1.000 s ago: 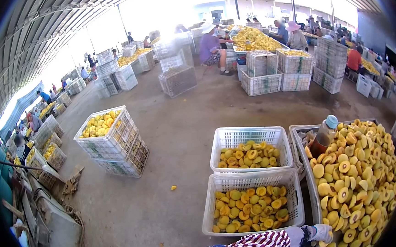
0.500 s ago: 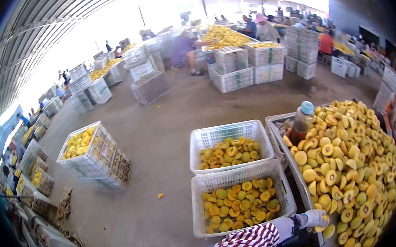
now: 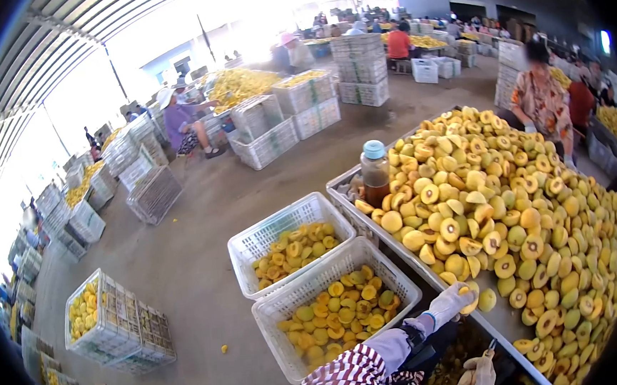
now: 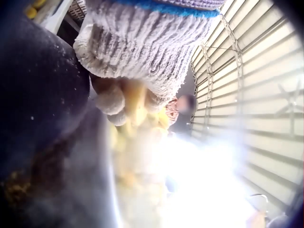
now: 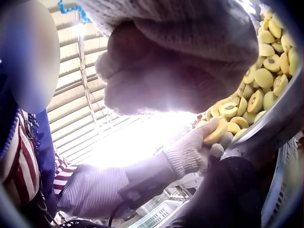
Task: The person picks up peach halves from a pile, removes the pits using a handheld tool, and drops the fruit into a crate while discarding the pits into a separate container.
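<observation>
My left hand (image 3: 451,304), in a white knit glove, holds a yellow peach half (image 3: 469,300) at the near edge of the metal-rimmed table (image 3: 429,273). In the left wrist view, the glove's fingers curl round the peach half (image 4: 135,99). My right hand (image 3: 476,375), also gloved, is lower and nearer my body, its fingers curled round a small tool (image 3: 492,344) whose thin metal tip sticks up. The tool is hidden in the right wrist view by the glove (image 5: 175,61). A big heap of halved peaches (image 3: 533,227), some with pits showing, covers the table.
Two white crates (image 3: 284,351) of peach halves stand left of the table. A bottle (image 3: 376,173) with a blue lid stands at its far left corner. A person (image 3: 541,97) in a patterned top is across the heap. Stacked crates (image 3: 121,323) stand on the floor at left.
The head view has swung right, so the heap now fills more of it. My right hand with the tool has come into view. My left hand keeps a peach half at the table edge.
</observation>
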Demonstrator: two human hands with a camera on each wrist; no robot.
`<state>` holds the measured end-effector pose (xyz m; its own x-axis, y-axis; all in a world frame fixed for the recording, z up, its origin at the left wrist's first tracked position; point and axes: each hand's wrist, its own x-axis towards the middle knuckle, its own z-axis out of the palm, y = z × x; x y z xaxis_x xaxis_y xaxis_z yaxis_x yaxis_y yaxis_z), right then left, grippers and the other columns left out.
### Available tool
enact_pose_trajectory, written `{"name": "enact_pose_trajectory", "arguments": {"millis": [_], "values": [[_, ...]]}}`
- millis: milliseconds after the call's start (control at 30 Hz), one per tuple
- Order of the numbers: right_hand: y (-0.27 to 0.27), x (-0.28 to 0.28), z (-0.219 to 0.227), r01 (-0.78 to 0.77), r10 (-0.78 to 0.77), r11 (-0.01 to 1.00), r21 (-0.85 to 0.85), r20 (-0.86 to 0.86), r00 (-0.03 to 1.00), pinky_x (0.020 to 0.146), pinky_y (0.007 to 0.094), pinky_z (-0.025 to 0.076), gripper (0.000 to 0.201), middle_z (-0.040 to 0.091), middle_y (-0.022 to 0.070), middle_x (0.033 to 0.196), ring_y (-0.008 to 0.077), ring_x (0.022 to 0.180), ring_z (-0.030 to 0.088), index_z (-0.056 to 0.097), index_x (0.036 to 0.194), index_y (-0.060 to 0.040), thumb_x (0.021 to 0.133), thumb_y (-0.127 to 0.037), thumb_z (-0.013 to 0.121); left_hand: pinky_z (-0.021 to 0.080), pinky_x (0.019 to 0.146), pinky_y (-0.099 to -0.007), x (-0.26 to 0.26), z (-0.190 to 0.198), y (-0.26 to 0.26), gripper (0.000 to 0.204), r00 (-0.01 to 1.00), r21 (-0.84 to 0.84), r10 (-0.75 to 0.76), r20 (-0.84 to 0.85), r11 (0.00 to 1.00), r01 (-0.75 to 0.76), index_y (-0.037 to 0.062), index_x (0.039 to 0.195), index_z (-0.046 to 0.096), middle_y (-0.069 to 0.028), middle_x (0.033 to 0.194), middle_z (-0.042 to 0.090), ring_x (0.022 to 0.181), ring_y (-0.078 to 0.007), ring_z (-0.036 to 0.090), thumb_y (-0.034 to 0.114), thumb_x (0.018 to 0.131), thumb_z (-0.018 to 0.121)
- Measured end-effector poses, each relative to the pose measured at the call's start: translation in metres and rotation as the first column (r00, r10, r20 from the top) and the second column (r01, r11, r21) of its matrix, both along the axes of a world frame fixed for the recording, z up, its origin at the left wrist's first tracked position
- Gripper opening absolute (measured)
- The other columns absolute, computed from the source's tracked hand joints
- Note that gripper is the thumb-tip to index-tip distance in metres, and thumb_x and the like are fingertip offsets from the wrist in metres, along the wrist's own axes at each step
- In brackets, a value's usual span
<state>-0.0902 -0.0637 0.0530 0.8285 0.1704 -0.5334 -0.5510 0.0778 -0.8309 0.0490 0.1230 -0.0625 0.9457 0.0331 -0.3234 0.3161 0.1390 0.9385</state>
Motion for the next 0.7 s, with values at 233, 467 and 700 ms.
{"name": "enact_pose_trajectory", "arguments": {"millis": [233,467,700], "values": [[-0.020,0.012,-0.020,0.000,0.004,1.000,-0.020,0.159,0.987,0.030,0.0255,0.032,0.031,0.047,0.0028,0.051,0.0104,0.033,0.037,0.054,0.096,-0.0056,0.101,-0.036,0.049,0.049,0.055,-0.0222,-0.032,0.039,-0.037,0.037,0.991,-0.411,-0.088,0.105,0.903,0.124,0.0130,0.119,0.057,0.0005,0.094,0.064,0.076,-0.0070,0.060,0.037,0.093,0.068],[-0.022,0.013,0.019,-0.034,0.035,0.999,-0.023,0.025,0.999,0.041,0.0212,0.037,0.022,0.054,-0.0005,0.061,0.0062,0.044,0.048,0.055,0.110,-0.0051,0.093,-0.017,0.061,0.054,0.080,-0.0302,-0.056,0.093,-0.052,0.041,0.987,-0.519,-0.104,0.122,0.841,0.153,0.0067,0.128,0.052,-0.0094,0.114,0.061,0.097,-0.0190,0.063,0.032,0.096,0.059],[-0.031,0.013,-0.001,-0.140,0.189,0.946,-0.292,0.149,0.971,0.064,0.0346,0.051,0.041,0.066,0.0141,0.077,0.0252,0.068,0.067,0.062,0.114,-0.0070,0.089,-0.039,0.069,0.054,0.089,-0.0384,-0.060,0.080,-0.064,0.066,0.993,-0.514,-0.039,0.109,0.853,0.090,-0.0021,0.127,0.053,-0.0159,0.119,0.060,0.107,-0.0276,0.062,0.057,0.099,0.044]]}}
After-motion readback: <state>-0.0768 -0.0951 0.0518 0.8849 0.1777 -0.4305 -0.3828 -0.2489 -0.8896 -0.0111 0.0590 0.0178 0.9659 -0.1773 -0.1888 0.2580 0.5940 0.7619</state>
